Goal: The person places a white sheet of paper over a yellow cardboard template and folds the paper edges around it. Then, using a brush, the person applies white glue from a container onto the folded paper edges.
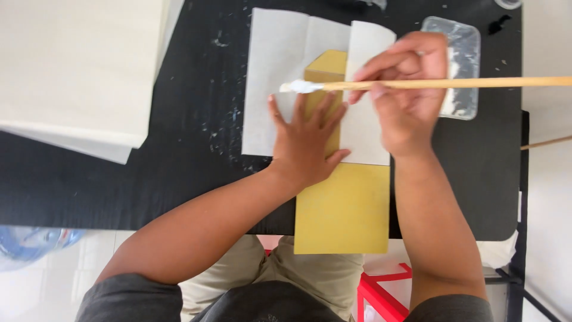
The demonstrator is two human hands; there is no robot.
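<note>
My left hand [307, 143] lies flat, fingers spread, on a sheet of white paper [280, 65] that is folded over a mustard-yellow card [345, 209] on a black table [190, 119]. My right hand [405, 89] grips a long wooden-handled brush [453, 83] held level. Its white, paste-covered tip [301, 87] sits over the paper just above my left fingertips. The right flap of the paper lies folded over the card under my right hand.
A clear shallow tray of white paste [462, 59] stands behind my right hand. A stack of large white sheets [77, 71] covers the table's left end. A red stool frame [381, 292] is below the table edge. A blue plastic bottle [30, 241] lies at the lower left.
</note>
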